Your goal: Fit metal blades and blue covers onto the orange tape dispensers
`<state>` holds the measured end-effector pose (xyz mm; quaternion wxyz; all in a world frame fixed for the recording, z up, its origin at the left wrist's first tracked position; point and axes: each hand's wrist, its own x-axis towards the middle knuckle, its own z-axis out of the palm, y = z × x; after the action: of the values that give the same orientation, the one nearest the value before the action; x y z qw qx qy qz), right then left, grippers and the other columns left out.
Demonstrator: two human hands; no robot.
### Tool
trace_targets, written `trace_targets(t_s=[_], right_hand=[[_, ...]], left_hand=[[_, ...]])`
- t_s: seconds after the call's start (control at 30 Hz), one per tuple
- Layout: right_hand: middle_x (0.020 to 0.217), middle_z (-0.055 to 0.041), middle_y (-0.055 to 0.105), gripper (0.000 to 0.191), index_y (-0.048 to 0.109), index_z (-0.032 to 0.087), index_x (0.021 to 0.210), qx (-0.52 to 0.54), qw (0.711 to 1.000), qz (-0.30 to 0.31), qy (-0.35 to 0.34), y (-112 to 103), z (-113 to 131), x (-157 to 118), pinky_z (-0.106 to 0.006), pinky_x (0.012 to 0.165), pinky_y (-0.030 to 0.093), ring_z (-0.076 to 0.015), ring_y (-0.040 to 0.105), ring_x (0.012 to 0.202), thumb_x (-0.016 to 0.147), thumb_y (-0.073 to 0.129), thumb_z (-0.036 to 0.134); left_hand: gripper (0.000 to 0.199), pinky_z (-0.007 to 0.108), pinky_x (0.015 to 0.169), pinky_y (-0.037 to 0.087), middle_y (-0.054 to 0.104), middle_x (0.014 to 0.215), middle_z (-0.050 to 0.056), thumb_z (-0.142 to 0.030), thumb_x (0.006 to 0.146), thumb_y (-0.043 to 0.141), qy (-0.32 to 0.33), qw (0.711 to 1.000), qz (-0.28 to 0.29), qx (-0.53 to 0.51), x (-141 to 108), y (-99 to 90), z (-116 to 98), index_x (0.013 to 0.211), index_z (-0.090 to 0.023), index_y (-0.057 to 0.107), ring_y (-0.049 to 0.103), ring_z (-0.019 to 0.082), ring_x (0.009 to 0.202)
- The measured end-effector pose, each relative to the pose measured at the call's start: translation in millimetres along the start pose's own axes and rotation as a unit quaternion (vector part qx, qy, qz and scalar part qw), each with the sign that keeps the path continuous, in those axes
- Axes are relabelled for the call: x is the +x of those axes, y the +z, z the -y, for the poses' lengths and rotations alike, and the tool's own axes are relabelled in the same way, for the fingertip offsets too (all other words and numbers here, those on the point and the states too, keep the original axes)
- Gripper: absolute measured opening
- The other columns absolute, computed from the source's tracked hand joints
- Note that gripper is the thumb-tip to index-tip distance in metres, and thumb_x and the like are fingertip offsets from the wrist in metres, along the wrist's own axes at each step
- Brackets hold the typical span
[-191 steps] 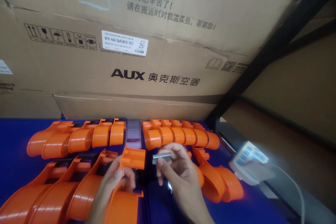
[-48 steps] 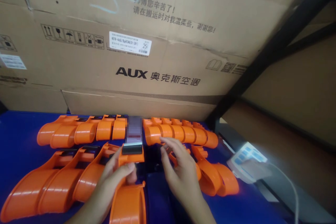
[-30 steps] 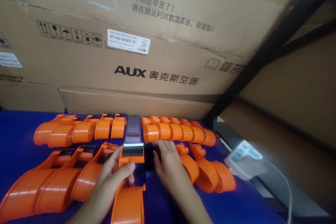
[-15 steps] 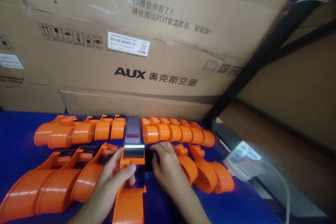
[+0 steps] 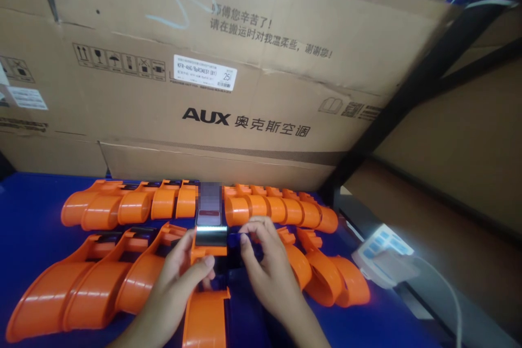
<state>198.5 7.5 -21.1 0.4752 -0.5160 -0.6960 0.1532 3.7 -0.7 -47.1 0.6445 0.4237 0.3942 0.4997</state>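
Observation:
My left hand (image 5: 179,277) is closed around the upper part of an orange tape dispenser (image 5: 206,318), with the thumb across its front. A toothed metal blade (image 5: 211,228) with a black strip below it faces up at the dispenser's head. On its right side, my right hand (image 5: 267,255) pinches a dark blue part (image 5: 234,239) between thumb and fingers. Whether that part is fixed to the dispenser is hard to see against the dark blue surface.
Several more orange dispensers stand in two rows on the blue table (image 5: 32,217). Between the back ones lies a flat phone-like object (image 5: 210,215), partly blurred. A large cardboard box (image 5: 253,81) walls off the back. At right are a white power strip (image 5: 381,255) with a cable and a dark rack post (image 5: 379,119).
My right thumb has come forward into view, and the fingers now pinch the dark blue part. My left hand keeps its grip on the dispenser. The whole view has shifted slightly.

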Motion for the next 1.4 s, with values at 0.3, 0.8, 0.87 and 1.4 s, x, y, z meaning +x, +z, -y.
trace_targets(t_s=[0.3, 0.8, 0.87, 1.4], right_hand=[[0.071, 0.0035, 0.065, 0.012, 0.056, 0.025, 0.115, 0.213, 0.975, 0.004, 0.061, 13, 4, -13, -0.026, 0.054, 0.057, -0.0149, 0.066, 0.056, 0.108, 0.053, 0.035], [0.085, -0.0021, 0.067, 0.012, 0.058, 0.024, 0.093, 0.012, 0.992, -0.064, -0.104, 14, 7, -18, -0.027, 0.067, 0.055, -0.0168, 0.067, 0.072, 0.1, 0.058, 0.014], [0.082, -0.0012, 0.067, 0.012, 0.058, 0.024, 0.097, -0.028, 0.99, -0.037, -0.132, 12, 8, -19, -0.026, 0.064, 0.053, -0.016, 0.066, 0.067, 0.1, 0.057, 0.012], [0.09, -0.0054, 0.064, 0.012, 0.051, 0.023, 0.097, -0.049, 0.977, 0.037, -0.206, 10, 2, -14, -0.029, 0.066, 0.051, -0.019, 0.062, 0.075, 0.099, 0.054, 0.012]], left_hand=[[0.033, 0.029, 0.072, 0.052, 0.069, 0.077, -0.001, -0.047, 0.09, 0.077, 0.006, 0.999, -0.024, 0.021, -1, 0.1, 2, 0.111, -0.022, 0.069, 0.062, 0.017, 0.07], [0.056, 0.032, 0.073, 0.055, 0.07, 0.072, 0.0, -0.053, 0.087, 0.078, -0.039, 0.998, -0.019, 0.044, 6, -10.5, 10, 0.131, -0.022, 0.064, 0.066, 0.021, 0.07], [0.061, 0.032, 0.073, 0.056, 0.071, 0.073, 0.0, -0.054, 0.086, 0.079, -0.044, 0.998, -0.026, 0.039, 6, -10.4, 9, 0.134, -0.021, 0.063, 0.066, 0.021, 0.07], [0.091, 0.034, 0.074, 0.059, 0.073, 0.074, -0.001, -0.055, 0.079, 0.085, -0.07, 0.996, -0.062, 0.017, 2, -8.7, 7, 0.153, -0.018, 0.048, 0.069, 0.023, 0.071]])
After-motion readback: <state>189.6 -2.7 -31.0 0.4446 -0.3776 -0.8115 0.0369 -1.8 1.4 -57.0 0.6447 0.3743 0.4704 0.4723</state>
